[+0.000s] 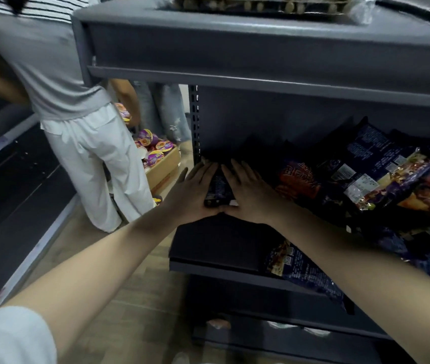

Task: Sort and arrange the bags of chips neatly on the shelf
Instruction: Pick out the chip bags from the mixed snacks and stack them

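Note:
A dark chip bag stands on edge at the left end of the grey middle shelf. My left hand presses flat against its left side and my right hand presses flat against its right side, fingers straight and thumbs meeting at the bag's near end. To the right lies a loose heap of dark blue and orange chip bags. One more bag hangs over the shelf's front edge under my right forearm.
The upper shelf overhangs close above. A slotted upright marks the shelf's left end. A person in white trousers stands in the aisle at left beside a cardboard box of noodle cups. Another shelf unit lines the left.

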The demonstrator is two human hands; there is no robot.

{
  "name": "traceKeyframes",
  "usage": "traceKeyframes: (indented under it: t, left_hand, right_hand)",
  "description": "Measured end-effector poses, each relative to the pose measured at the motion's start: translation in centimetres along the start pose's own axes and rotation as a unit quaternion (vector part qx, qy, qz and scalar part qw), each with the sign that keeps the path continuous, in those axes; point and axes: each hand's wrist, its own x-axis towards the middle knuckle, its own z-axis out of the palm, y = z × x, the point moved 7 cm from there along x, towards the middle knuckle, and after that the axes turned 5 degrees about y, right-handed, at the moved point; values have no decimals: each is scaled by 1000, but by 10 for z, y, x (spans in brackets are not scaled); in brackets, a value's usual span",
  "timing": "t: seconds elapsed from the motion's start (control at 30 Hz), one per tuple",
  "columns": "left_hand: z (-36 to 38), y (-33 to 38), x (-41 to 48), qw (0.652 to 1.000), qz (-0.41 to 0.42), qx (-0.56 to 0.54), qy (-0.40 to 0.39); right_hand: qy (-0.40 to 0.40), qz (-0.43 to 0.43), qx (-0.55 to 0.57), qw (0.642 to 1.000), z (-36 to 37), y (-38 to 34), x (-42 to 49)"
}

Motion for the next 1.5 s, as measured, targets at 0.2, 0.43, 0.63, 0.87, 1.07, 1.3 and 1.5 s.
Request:
traceKeyframes:
  t: [0.2,0.43,0.63,0.87,1.07,1.3,1.5]
  left_hand:
    - [18,-9,-7,998,-58,-22,-25]
    - [25,-18,1,994,-88,-56,-24]
    - [29,-23,3,992,-99,-75,-19]
    - [26,-21,3,988,-76,-102,-84]
    - [11,-25,-11,991,-5,-124,-56]
    - [-39,-39,-8,893,-115,-429,67]
    - [-50,-35,-16,821,-170,-539,77]
  right_hand:
    - [-68,40,18,997,20,4,3]
    - [-99,44,57,992,28,11,14]
    - [-75,38,77,994,29,11,17]
    - [-74,39,57,995,32,14,17]
    - [14,12,80,997,10,8,14]
    - [175,43,189,965,-70,11,7]
    - [66,175,467,864,-72,15,7]
